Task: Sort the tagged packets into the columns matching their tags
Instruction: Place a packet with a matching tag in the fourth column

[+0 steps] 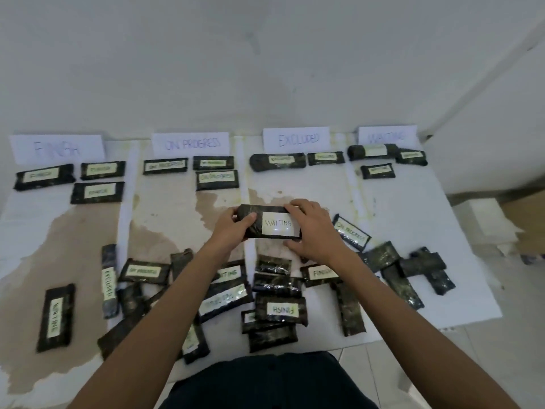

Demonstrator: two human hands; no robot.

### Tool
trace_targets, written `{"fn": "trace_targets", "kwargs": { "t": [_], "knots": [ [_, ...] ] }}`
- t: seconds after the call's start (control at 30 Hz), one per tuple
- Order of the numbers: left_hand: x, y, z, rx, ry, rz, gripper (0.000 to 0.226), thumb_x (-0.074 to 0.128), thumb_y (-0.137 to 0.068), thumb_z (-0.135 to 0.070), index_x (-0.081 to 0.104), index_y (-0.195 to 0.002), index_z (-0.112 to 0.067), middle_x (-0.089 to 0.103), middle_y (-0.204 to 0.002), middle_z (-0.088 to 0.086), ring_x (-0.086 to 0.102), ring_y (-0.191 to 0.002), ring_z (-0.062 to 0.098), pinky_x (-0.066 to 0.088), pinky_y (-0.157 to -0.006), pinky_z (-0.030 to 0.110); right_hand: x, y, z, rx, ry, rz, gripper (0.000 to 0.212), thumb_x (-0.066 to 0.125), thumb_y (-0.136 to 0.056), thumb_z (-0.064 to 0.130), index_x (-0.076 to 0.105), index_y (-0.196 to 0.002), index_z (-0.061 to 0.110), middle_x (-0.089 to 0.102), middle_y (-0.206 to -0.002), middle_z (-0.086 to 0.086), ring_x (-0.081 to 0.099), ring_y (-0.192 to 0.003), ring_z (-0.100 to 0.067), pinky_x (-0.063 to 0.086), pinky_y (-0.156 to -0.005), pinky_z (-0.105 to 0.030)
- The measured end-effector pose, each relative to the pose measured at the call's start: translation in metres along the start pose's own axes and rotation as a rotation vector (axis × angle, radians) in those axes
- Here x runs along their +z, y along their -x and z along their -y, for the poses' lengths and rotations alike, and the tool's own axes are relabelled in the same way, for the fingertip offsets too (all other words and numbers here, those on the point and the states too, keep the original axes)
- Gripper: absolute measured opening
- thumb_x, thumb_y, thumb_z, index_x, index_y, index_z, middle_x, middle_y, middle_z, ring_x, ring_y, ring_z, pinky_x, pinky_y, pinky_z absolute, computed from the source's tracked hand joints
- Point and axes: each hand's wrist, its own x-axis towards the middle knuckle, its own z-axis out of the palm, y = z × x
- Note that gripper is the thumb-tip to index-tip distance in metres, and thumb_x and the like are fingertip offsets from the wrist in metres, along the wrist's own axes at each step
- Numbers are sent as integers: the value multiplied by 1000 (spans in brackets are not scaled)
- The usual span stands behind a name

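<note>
We see a bare left hand [231,228], a bare right hand [314,231], bare forearms [165,305], and a dark, blackish cloth garment [265,382].

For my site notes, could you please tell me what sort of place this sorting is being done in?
Probably a plain indoor room, worked at floor level: stained white sheets lie against a bare white wall, and pale floor tiles show beside them.

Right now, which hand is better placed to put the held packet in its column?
The right hand. The packet is tagged WAITING, and the WAITING sign stands at the far right, on that hand's side. The left hand would have to cross.
</note>
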Motion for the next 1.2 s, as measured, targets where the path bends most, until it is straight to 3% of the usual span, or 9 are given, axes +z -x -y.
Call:
{"fn": "trace_targets", "kwargs": {
  "t": [0.2, 0.33, 0.5, 0.77, 0.97, 1.2],
  "knots": [
    [81, -21, -15, 31, -59, 92, 33, 61, -90, -25, 51, -118, -11, 60, -114, 9, 61, -99, 21, 54, -84, 35, -18, 12, -71, 46, 62, -78, 73, 71, -74, 40, 41, -139, 22, 46, -134, -1, 37, -121, -27, 25, -102, -42],
    [133, -30, -19, 48, -142, 129, 38, 64, -87, -28, 52, -120, -13, 62, -114, 7, 63, -97, 20, 54, -90, 40, -28, 21, -120, 99, 40, -52, 72, 72, -77, 35, 40, -140, 21, 45, -137, -1, 37, -123, -27, 29, -101, -41],
    [190, -40, -25, 101, -302, 190, 44, 60, -89, -20, 46, -131, -17, 60, -115, 1, 60, -89, 10, 50, -71, 23, -35, 25, -187, 192, 19, 15, 74, 75, -74, 20, 40, -139, 18, 44, -139, -4, 36, -128, -28, 34, -105, -41],
    [264, -78, -31, 176, -599, 300, 52, 57, -90, -21, 40, -139, -17, 53, -130, 6, 51, -116, 21, 41, -87, 29, -40, 9, -276, 231, 24, 19, 66, 70, -75, 4, 45, -136, 11, 47, -138, -10, 40, -127, -30, 28, -109, -37],
    [299, -110, -34, 161, -667, 341, 52, 56, -92, -21, 38, -140, -17, 51, -132, 7, 51, -110, 20, 38, -80, 26, -32, -9, -318, 280, -17, 50, 66, 68, -76, 0, 43, -137, 9, 43, -142, -13, 34, -134, -35, 26, -113, -44],
    [317, -130, -30, 195, -716, 346, 48, 56, -90, -12, 43, -136, -12, 53, -131, 9, 50, -117, 24, 36, -83, 24, -14, -16, -343, 277, -17, 65, 69, 72, -71, -3, 48, -134, 11, 46, -141, -13, 35, -135, -39, 32, -109, -54]
  ]
}}
